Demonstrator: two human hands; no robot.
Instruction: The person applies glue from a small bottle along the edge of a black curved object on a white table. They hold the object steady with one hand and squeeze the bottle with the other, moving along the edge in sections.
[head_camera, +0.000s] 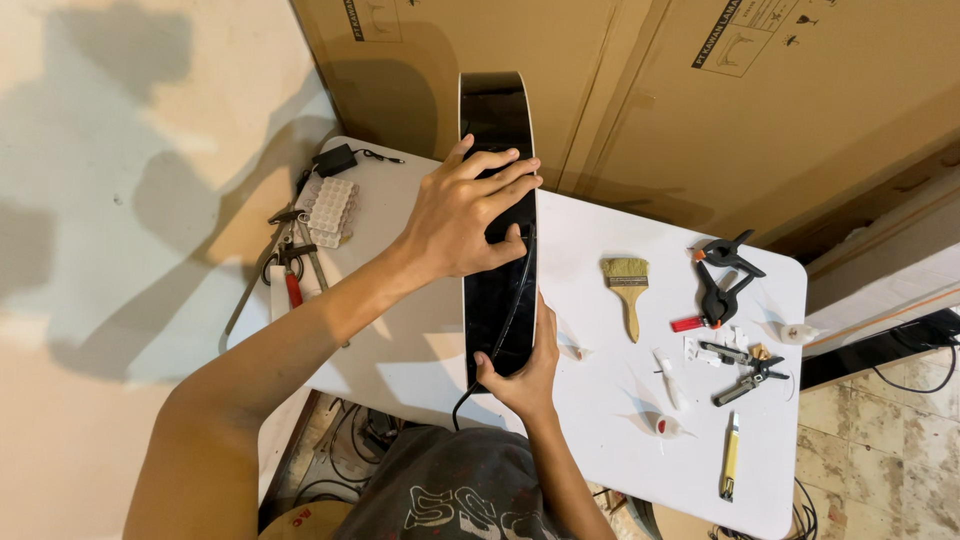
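A glossy black instrument body with a thin white edge stands on its side on the white table, running from me toward the cardboard boxes. My left hand lies spread over its upper side, fingers curled over the edge. My right hand grips the near end, thumb on the black surface. A thin black strip or cable runs along the right edge between both hands and hangs down past the table's front.
Right of the body lie a paintbrush, black spring clamps, small pliers, a yellow utility knife and small white pieces. At the left are red-handled cutters, a white tray and a black adapter. Large cardboard boxes stand behind.
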